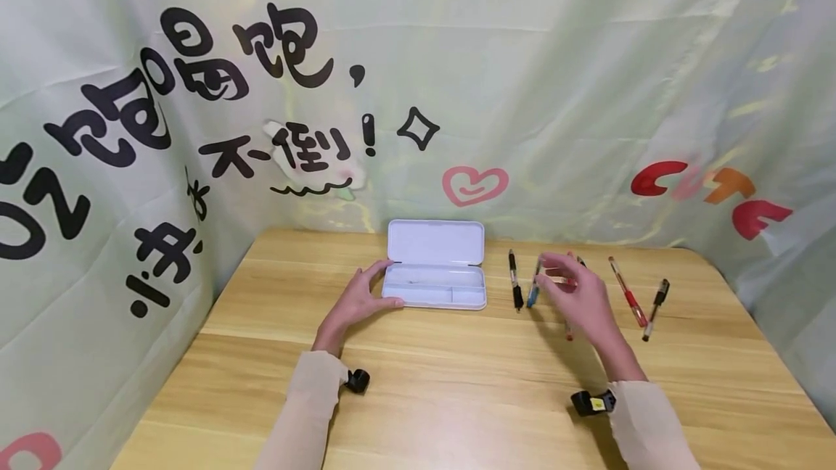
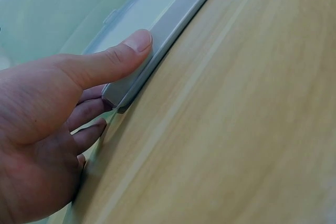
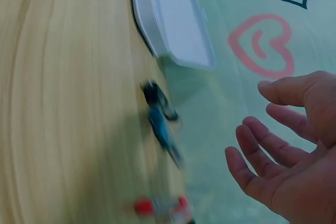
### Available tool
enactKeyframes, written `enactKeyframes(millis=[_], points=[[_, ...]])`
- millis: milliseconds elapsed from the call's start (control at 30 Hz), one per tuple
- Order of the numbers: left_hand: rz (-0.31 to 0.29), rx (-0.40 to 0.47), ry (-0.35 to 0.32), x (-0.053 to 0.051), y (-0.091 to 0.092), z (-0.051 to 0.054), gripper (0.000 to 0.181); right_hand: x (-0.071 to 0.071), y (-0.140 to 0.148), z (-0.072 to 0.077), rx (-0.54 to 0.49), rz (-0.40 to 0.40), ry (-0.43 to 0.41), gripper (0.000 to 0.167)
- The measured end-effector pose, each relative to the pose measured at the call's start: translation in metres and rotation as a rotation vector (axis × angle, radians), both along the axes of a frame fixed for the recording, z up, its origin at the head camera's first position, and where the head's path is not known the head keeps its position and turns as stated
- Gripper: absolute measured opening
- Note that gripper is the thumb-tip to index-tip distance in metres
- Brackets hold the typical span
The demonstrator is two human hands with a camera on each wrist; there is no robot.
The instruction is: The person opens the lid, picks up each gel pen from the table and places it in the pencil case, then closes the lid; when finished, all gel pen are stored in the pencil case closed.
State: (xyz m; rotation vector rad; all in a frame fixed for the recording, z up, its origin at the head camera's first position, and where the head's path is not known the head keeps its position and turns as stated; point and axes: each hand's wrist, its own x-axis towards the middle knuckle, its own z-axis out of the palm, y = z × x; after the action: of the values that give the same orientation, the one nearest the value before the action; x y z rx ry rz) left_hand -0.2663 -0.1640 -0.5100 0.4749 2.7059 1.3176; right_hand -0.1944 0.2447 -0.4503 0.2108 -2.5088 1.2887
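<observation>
An open white pencil case (image 1: 435,297) stands on the table with its lid raised. The left hand (image 1: 359,301) grips its left end, thumb along the front edge, as the left wrist view also shows the thumb on the case (image 2: 173,11). Above the pens hovers the right hand (image 1: 581,299), fingers spread and holding nothing in the right wrist view, where this hand (image 3: 294,166) is off the table. Nearest to it is a blue pen (image 1: 533,294), with a black pen (image 1: 515,281) to its left. A red pen (image 1: 570,330) lies partly hidden beneath the hand.
Farther right on the wooden table (image 1: 457,390) lie another red pen (image 1: 628,292) and a black capped pen (image 1: 656,310). A printed fabric backdrop (image 1: 562,93) hangs behind the table's rear edge and along both sides.
</observation>
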Motion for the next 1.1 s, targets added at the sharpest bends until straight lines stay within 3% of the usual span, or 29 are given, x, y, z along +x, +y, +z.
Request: enactKeyframes(millis=[133,333,467,567,800,1100], points=[[0.002,0.009,0.008,0.001,-0.001,-0.001,0.089,0.007,0.018,0.001,0.024,-0.077,0.046,0.039],[-0.002,0.004,-0.007,0.003,-0.001,-0.004,0.092,0.014,0.046,-0.001,0.006,-0.192,0.045,0.038],[-0.001,-0.004,-0.012,0.003,-0.001,-0.005,0.093,0.016,0.069,-0.005,-0.021,-0.338,0.033,0.041],[0.006,0.002,-0.008,0.002,-0.001,-0.004,0.093,0.018,0.088,-0.008,-0.045,-0.423,-0.026,0.045],[0.020,0.006,0.009,-0.001,0.001,-0.001,0.090,0.026,0.123,-0.021,-0.093,-0.479,-0.216,0.058],[0.035,0.026,-0.022,0.001,0.002,-0.001,0.092,0.030,0.146,-0.032,0.183,-0.482,-0.308,0.052]])
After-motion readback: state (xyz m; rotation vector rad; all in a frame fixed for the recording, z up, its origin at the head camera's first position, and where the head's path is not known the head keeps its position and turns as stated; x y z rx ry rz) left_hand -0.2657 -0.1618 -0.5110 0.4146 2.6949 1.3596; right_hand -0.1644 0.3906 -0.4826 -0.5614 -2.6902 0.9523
